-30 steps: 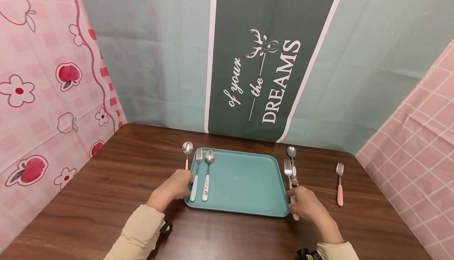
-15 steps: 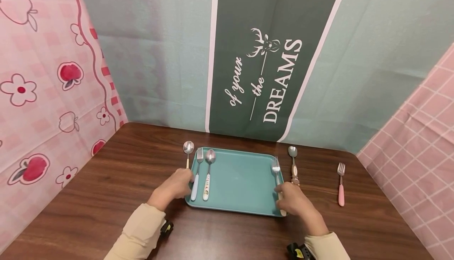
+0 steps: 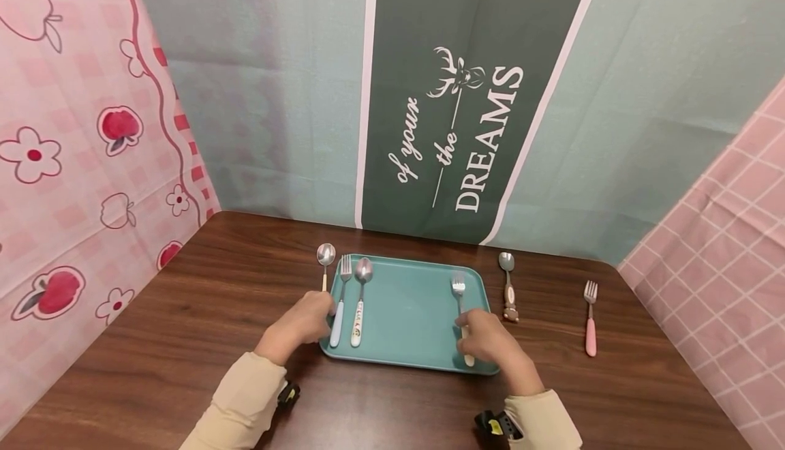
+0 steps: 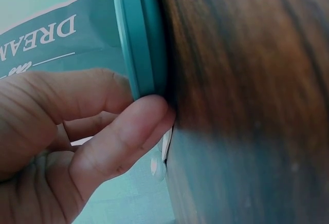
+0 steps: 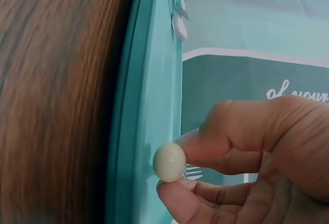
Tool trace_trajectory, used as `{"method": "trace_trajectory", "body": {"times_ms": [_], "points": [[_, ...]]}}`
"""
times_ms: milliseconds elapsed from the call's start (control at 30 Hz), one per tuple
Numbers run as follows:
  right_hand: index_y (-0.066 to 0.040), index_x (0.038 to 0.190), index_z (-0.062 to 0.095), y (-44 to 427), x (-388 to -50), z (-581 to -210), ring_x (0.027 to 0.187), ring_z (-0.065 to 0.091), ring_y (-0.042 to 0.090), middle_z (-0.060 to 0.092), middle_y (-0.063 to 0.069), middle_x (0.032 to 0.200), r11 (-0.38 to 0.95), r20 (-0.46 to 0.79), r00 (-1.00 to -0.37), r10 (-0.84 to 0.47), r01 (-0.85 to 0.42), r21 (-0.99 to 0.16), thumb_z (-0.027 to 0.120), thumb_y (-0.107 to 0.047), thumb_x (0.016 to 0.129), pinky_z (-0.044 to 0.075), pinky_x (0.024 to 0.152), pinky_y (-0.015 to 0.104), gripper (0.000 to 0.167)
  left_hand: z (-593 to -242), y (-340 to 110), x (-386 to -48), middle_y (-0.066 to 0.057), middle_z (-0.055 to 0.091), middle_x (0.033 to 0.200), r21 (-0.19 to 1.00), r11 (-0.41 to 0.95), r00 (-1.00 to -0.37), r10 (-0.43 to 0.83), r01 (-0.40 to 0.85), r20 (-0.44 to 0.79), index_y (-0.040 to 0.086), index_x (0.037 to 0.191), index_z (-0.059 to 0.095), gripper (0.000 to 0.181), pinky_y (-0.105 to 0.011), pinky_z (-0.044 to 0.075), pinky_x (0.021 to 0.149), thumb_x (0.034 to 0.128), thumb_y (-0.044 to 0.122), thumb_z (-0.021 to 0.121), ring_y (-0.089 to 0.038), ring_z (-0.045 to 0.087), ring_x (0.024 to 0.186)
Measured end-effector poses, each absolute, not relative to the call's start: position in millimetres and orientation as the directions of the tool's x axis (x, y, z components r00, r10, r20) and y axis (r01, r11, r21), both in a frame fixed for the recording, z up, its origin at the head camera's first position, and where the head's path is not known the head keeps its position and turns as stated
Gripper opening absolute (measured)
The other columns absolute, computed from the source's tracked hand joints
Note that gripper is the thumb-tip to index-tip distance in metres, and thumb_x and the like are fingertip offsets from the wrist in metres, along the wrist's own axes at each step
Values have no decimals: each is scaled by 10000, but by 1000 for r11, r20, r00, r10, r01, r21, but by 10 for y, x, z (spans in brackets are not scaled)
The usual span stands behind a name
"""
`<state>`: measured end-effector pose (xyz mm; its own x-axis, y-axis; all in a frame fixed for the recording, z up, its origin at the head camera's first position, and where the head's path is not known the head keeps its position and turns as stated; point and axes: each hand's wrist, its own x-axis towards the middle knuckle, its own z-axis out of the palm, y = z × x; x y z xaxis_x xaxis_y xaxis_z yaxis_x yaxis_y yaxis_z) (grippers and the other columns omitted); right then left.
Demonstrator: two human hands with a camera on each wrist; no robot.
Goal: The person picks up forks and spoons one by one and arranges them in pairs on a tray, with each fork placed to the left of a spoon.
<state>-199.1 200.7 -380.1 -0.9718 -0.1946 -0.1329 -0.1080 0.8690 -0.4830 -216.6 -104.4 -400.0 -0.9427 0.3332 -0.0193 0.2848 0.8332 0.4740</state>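
Note:
My right hand (image 3: 488, 337) pinches the cream handle of a fork (image 3: 458, 286) over the right part of the teal tray (image 3: 407, 320). In the right wrist view the rounded end of that handle (image 5: 169, 162) shows between thumb and fingers. My left hand (image 3: 303, 320) holds the tray's left rim, with thumb and index finger on it in the left wrist view (image 4: 141, 95). On the tray's left side lie a blue-handled fork (image 3: 337, 324) and a spoon with a patterned white handle (image 3: 357, 324). Beyond the left hand is another spoon (image 3: 326, 256), its handle partly hidden.
Right of the tray, a spoon with a brown bear-ended handle (image 3: 510, 293) lies on the dark wooden table (image 3: 184, 313). Farther right is a pink-handled fork (image 3: 591, 334). Printed cloths (image 3: 294, 95) hang behind and at both sides.
My right hand has carried the cream-handled fork leftward from beside the tray's right edge to over the tray. The brown-handled spoon is now fully uncovered. The left hand stays at the rim.

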Motion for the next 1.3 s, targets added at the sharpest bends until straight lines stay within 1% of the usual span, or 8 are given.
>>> {"method": "trace_trajectory", "body": {"times_ms": [167,267,533,733,833,1000,1167,1300], "points": [[94,1035,647,1928,-2013,-3825,635,493,179,633,119,867,857,-120,-969,-215,-129,-499,655,60,640,444,538,286,396,-3995,-1032,-2167,6,329,506,472,836,-944,330,280,-26,107,519,354,364,-225,309,415,621,-165,574,-127,361,479],[97,1026,650,1877,-2022,-3840,651,495,181,637,126,880,850,-115,-966,-231,-142,-507,653,58,635,447,550,287,393,-3995,-1026,-2165,5,318,520,468,841,-946,324,272,-31,107,525,365,362,-225,302,425,629,-164,582,-127,353,491],[88,1025,651,1711,-2026,-3830,682,501,184,635,122,884,846,-104,-956,-273,-187,-499,660,41,643,456,580,300,385,-3998,-1034,-2162,11,271,547,459,844,-946,325,278,-24,115,534,346,383,-229,283,447,641,-155,595,-127,323,518],[85,1017,651,1589,-2031,-3846,683,482,182,616,100,848,840,-95,-946,-309,-225,-494,666,31,645,447,585,305,376,-3998,-1046,-2169,6,312,543,449,841,-939,343,301,-13,107,527,393,347,-240,305,463,630,-153,599,-139,345,538],[88,1013,651,1535,-2033,-3852,701,480,188,619,114,872,837,-88,-940,-331,-249,-487,665,30,645,451,607,316,373,-3992,-1049,-2173,9,300,536,446,841,-938,347,307,-9,113,522,374,356,-237,298,460,617,-157,585,-138,337,533],[83,1023,652,1443,-2033,-3846,757,483,195,631,129,936,838,-90,-935,-343,-261,-479,661,26,647,455,679,343,381,-3981,-1056,-2166,8,286,530,448,843,-939,342,298,-19,119,520,348,373,-231,286,449,612,-162,575,-134,328,518],[82,1021,651,1356,-2046,-3846,734,482,185,621,84,847,836,-89,-935,-344,-261,-483,656,19,647,456,675,339,379,-3982,-1063,-2163,13,275,528,453,840,-939,342,297,-18,121,520,334,382,-229,277,447,611,-162,574,-128,319,513],[84,1026,650,1300,-2063,-3865,702,470,174,573,36,706,837,-101,-930,-352,-265,-479,652,15,650,450,664,325,382,-3995,-1065,-2175,20,242,533,440,838,-934,357,322,2,131,517,302,396,-230,264,458,595,-148,572,-128,297,520]]}}
